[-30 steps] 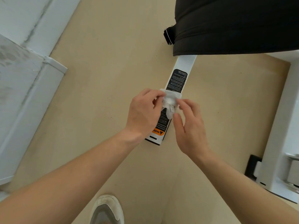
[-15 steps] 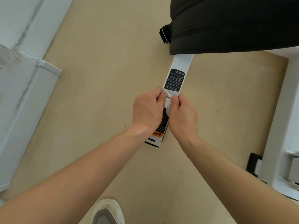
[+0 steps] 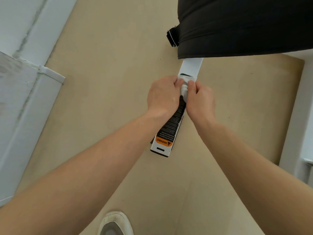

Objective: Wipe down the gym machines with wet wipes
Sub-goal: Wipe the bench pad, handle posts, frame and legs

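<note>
The left hand (image 3: pixel 162 95) and right hand (image 3: pixel 200 100) each close their grip on the crumpled white wet wipe (image 3: pixel 184 92), fingers curled round it. The wipe sits bunched between the two thumbs, pressed on the white machine bar (image 3: pixel 192 67), between the black pad (image 3: pixel 237 26) and the orange warning label (image 3: pixel 163 142).

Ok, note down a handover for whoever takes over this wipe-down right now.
Hands: the left hand and the right hand both pinch the wet wipe, one from each side, against the white frame bar.
Position: the wipe sits at the top end of the warning label, just below the black pad.
Done: cannot tell how much is clean.
Left: the bare bar up to the pad, then the pad.
</note>
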Motion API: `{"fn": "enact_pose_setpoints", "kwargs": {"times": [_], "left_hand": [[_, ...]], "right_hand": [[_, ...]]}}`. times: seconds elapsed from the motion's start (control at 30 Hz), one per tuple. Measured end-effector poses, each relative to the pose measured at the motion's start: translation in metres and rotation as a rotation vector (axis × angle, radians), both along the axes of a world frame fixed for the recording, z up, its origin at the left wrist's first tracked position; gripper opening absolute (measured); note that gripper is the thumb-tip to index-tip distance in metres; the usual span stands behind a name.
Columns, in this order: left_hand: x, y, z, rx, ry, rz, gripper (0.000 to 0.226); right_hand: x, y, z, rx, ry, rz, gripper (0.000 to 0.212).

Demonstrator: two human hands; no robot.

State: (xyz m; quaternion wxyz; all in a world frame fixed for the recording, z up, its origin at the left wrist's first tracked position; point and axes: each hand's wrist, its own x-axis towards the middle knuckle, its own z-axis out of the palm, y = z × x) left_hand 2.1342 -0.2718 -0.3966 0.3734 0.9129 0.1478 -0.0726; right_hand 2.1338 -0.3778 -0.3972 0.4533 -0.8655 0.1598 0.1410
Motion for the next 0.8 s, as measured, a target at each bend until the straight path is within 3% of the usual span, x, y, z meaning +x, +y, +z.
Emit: {"fn": "enact_pose_setpoints", "kwargs": {"times": [0.27, 0.57, 0.7, 0.8], "left_hand": [[-0.104, 0.016, 0.008, -0.032, 0.082, -0.064, 0.03], [-0.057, 0.014, 0.004, 0.057, 0.081, -0.13, 0.035], [-0.112, 0.023, 0.008, -0.002, 0.115, -0.155, 0.032], [-0.154, 0.027, 0.008, -0.043, 0.143, -0.121, 0.034]], "right_hand": [[-0.099, 0.004, 0.009, 0.085, 0.06, 0.126, 0.018], [-0.061, 0.01, 0.006, 0.052, 0.01, 0.016, 0.028], [-0.109, 0.006, 0.01, 0.085, 0.065, 0.122, 0.022], [-0.143, 0.006, 0.012, 0.084, 0.087, 0.184, 0.036]]}}
